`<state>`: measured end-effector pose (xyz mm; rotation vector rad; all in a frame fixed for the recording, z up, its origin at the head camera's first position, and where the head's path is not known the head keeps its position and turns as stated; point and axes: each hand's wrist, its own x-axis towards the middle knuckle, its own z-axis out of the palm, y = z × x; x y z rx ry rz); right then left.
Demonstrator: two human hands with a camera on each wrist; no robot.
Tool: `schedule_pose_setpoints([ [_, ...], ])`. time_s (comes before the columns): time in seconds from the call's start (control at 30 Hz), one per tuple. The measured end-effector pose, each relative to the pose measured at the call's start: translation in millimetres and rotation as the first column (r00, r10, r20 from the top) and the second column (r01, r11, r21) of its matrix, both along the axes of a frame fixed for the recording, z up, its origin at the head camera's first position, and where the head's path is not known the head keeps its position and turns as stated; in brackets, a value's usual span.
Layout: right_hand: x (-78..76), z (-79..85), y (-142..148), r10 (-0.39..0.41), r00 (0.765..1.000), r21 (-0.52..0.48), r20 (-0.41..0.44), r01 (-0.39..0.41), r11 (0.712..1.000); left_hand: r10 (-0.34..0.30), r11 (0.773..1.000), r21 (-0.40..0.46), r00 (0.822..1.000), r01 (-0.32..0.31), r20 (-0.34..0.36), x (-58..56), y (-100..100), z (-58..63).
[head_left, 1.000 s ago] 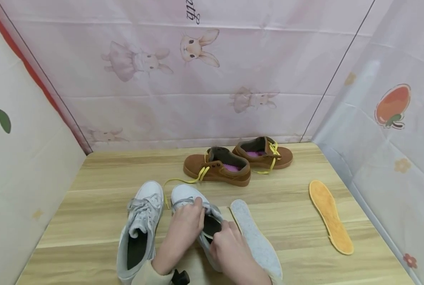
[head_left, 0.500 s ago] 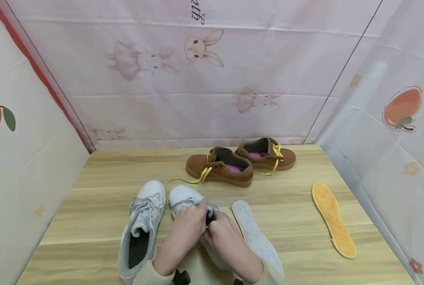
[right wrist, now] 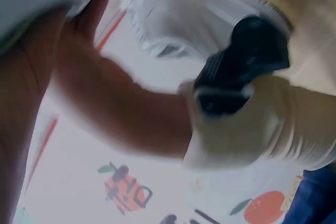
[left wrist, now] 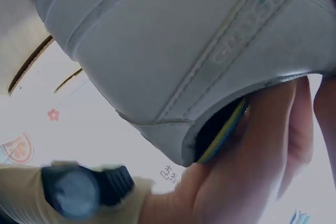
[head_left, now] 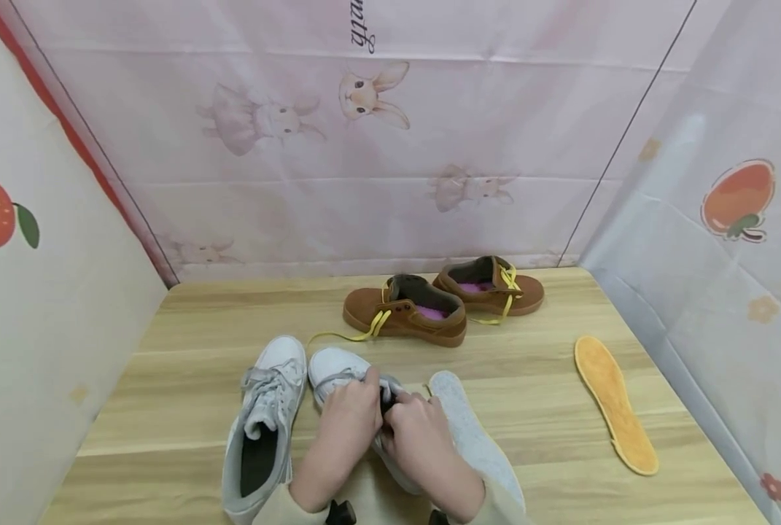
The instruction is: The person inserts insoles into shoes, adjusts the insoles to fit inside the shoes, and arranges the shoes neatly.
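The left hand (head_left: 347, 415) pinches a white shoe (head_left: 339, 364) at its opening; the right hand (head_left: 419, 434) dips in, grip hidden. A gray insole (head_left: 472, 423) lies just beside; roomy bench (head_left: 548, 445) separates the orange insole (head_left: 616, 405).

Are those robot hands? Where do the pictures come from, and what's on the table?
No robot! The left hand and right hand are a person's bare hands. The wide picture comes from a camera on the person's head. The two close, tilted ones come from little wrist cameras, one per wrist.

On the wooden table are two white shoes, two brown shoes with yellow laces, a grey insole and an orange insole.

The left hand grips the right white shoe by its opening. The right hand is at that opening too, but I can't see whether it's pinching anything.
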<state>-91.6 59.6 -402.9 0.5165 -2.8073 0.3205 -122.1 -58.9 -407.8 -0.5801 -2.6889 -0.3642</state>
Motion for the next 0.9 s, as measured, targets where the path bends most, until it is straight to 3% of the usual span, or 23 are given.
schedule_pose_setpoints([
  [0.13,12.3,15.4,4.1,-0.048,0.995,0.125,0.092,0.036,0.992,0.027,1.000,0.008,1.000,-0.027,-0.009,1.8,1.2,-1.8],
  [0.27,19.0,25.3,8.5,-0.040,0.991,0.173,0.130,0.017,0.985,0.028,1.000,0.016,0.999,-0.027,-0.028,0.7,0.3,-3.0],
  [0.5,17.7,28.5,12.6,0.039,0.981,0.020,0.190,-0.043,0.999,-0.003,1.000,0.016,0.999,0.004,-0.033,-2.2,-1.2,-2.9],
  [0.67,12.1,22.5,10.7,0.082,0.982,-0.066,0.168,-0.072,0.995,-0.026,1.000,0.013,0.998,0.027,-0.056,-3.3,-0.9,-2.9],
  [0.9,7.6,10.5,5.2,0.070,0.994,-0.086,0.081,-0.063,0.994,-0.052,0.999,0.007,0.996,0.053,-0.069,-4.4,-0.3,-3.6],
])
